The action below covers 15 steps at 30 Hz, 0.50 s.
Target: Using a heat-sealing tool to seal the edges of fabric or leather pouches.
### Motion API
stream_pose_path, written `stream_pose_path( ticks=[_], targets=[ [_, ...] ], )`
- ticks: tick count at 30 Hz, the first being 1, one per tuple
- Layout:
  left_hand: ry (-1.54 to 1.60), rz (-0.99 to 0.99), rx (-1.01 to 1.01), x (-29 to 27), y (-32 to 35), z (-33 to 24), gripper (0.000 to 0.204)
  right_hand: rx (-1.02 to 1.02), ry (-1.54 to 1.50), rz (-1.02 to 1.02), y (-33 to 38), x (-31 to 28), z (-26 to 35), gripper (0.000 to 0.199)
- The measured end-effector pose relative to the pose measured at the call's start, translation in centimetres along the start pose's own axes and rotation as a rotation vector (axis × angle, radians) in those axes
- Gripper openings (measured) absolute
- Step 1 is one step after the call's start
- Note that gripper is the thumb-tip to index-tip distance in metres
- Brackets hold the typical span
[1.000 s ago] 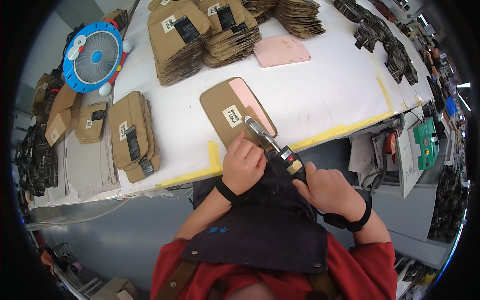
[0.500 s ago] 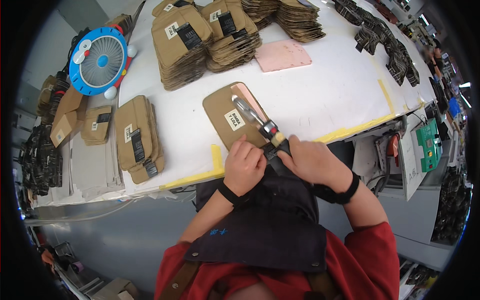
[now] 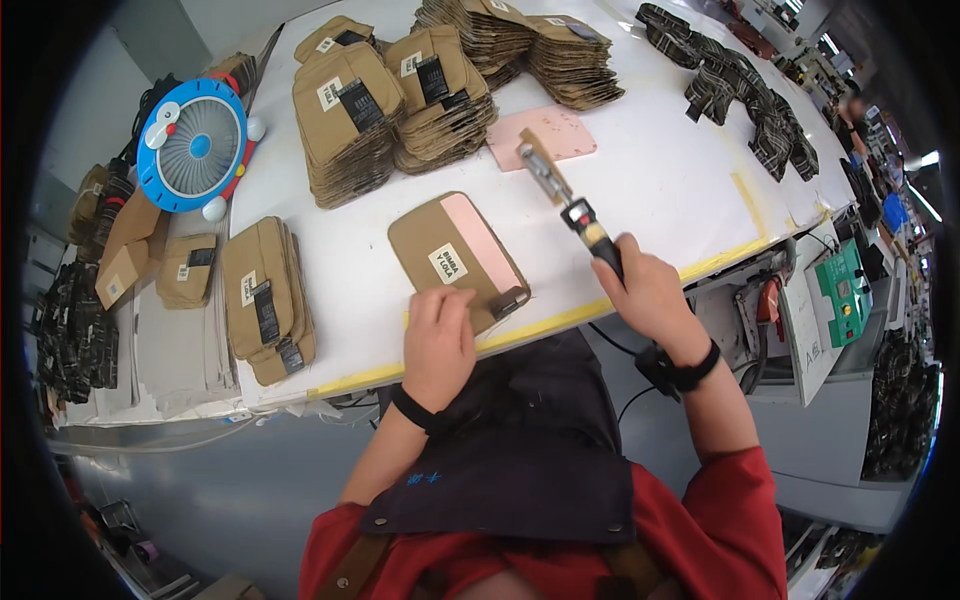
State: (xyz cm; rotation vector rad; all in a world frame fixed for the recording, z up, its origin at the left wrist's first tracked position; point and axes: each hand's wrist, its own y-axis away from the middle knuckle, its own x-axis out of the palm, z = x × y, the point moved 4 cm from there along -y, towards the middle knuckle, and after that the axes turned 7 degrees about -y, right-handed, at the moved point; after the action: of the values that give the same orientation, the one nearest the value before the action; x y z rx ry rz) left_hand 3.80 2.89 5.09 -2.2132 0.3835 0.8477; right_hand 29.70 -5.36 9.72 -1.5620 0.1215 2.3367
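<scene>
A tan fabric panel (image 3: pixel 420 235) with rounded corners lies on the table in front of me. It bears a white printed patch (image 3: pixel 447 264), a pink strip (image 3: pixel 478 240) along its right side and a small dark label (image 3: pixel 508 300) at its lower right corner. My left hand (image 3: pixel 440 325) is closed at the panel's near edge, fingers bent and pressed on the fabric. My right hand (image 3: pixel 648 292) grips the black handle of a hand tool (image 3: pixel 578 212) with a long metal head. That tool is raised to the right of the panel, apart from it; its exact kind is unclear.
Tall stacks of tan panels (image 3: pixel 345 150) stand at the back, beside a pink board (image 3: pixel 565 138). On the left are a smaller panel stack (image 3: pixel 262 310) and a blue round fan (image 3: pixel 195 145). Dark patterned strips (image 3: pixel 735 85) lie far right. Yellow tape (image 3: pixel 540 332) runs along the table's front edge.
The tool has lifted off the panel and moved up and right with my right hand. My left hand has shifted left along the panel's near edge. The pink strip shows more fully.
</scene>
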Motion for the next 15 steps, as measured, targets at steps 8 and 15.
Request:
stream_pose_path(
  ticks=[8,15],
  targets=[
    [-0.256,0.035,-0.103,-0.5,0.4,2.4,0.025,-0.125,0.157,-0.274,-7.1,4.4,-0.5,0.027],
    [-0.217,0.016,-0.023,-0.6,1.1,2.7,0.022,-0.315,-0.455,-0.11,-3.1,9.3,7.0,0.026]
  ],
)
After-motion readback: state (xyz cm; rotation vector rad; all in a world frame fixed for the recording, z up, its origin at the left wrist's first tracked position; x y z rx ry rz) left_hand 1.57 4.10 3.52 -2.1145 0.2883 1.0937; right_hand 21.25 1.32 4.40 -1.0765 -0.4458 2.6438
